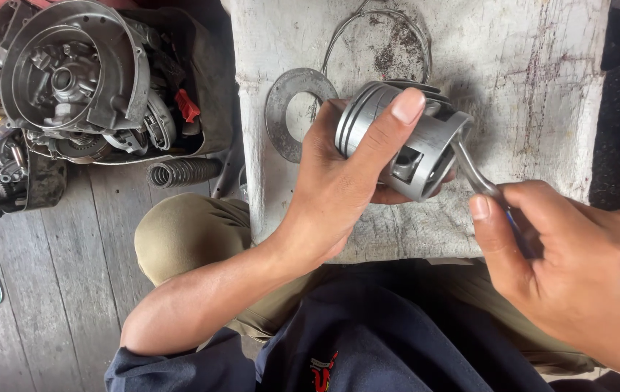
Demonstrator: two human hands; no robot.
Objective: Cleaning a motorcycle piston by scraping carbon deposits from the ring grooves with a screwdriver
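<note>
1. Our left hand [339, 181] is wrapped around a ribbed grey metal piston [404, 138], thumb lying across its ring grooves.
2. Our right hand [578, 268] is closed on a slim steel tool [473, 170], tip at the piston's open skirt.
3. Beyond the left hand, a flat washer-like ring [288, 109] and thin wire hoop [379, 29] lie on a scuffed white block [535, 87].

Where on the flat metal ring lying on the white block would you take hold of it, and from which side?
Pinch the flat metal ring at its far-left rim, coming from the left: that edge reaches the block border and lies bare, while the left hand with the piston crowds its right side.
</note>
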